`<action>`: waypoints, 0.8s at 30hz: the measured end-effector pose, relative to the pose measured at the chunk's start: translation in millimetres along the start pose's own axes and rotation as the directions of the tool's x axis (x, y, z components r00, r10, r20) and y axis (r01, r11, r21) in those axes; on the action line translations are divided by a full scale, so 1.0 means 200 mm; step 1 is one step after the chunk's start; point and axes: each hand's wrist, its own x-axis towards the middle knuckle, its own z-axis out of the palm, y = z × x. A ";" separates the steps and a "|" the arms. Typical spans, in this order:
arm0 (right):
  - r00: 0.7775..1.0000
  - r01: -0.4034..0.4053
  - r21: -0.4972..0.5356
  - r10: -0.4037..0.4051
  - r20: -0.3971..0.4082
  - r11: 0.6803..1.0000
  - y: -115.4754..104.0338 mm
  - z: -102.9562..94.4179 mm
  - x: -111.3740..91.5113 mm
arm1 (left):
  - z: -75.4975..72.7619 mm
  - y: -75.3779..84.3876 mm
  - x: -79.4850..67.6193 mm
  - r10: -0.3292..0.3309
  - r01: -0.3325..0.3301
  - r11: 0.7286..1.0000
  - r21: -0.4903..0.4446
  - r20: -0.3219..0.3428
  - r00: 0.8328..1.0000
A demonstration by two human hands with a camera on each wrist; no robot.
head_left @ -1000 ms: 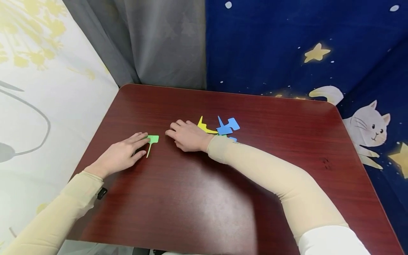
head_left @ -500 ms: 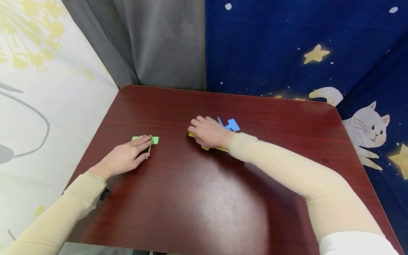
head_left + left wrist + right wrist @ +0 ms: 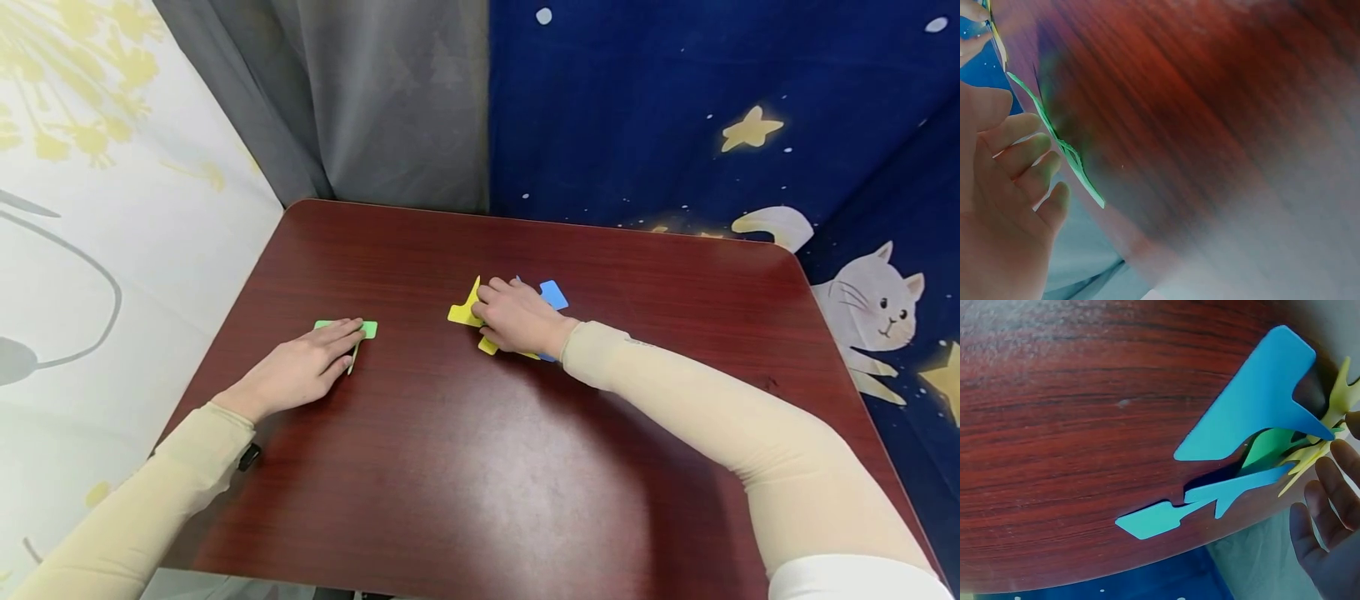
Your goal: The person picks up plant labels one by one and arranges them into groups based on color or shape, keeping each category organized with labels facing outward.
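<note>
A green T-shaped plant label (image 3: 371, 330) lies on the table under the fingers of my left hand (image 3: 300, 372). Those fingers are nearly straight and rest over its crossbar, with the thumb beside its thin stem. In the left wrist view the green label (image 3: 1067, 150) appears almost edge-on past the fingertips. My right hand (image 3: 519, 317) is over a loose pile of similar labels, fingertips bent down among them. A yellow label (image 3: 465, 313) pokes out to its left and a blue label (image 3: 553, 295) beyond it. In the right wrist view, thumb and fingertips meet the yellow pieces; I cannot tell whether they pinch one.
The right wrist view shows a large blue label (image 3: 1260, 394), a green label (image 3: 1267, 451) and another blue label (image 3: 1235, 485) overlapping. The dark red table (image 3: 420, 467) meets grey (image 3: 397, 108) and navy (image 3: 637, 108) curtains at the back.
My right hand has moved right from beside the green label onto the pile. The yellow labels have shifted left and towards me. My left hand has slid slightly right over the green label.
</note>
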 end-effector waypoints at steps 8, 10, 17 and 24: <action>0.999 0.014 -0.023 -0.015 -0.044 1.000 0.00 0.02 -0.01 | 0.02 0.00 0.01 0.013 -0.013 1.000 0.012 0.006 1.000; 0.998 0.021 -0.035 -0.023 -0.057 0.999 0.00 0.02 -0.01 | 0.02 -0.01 0.01 0.014 -0.014 1.000 0.013 0.012 1.000; 0.997 0.025 -0.047 -0.028 -0.070 0.999 -0.01 0.02 0.01 | 0.02 -0.01 0.02 0.027 -0.027 1.000 0.001 0.019 0.999; 0.997 -0.016 -0.031 0.014 -0.079 0.999 -0.01 0.00 0.01 | 0.02 -0.01 0.02 0.022 -0.022 1.000 -0.004 0.027 0.999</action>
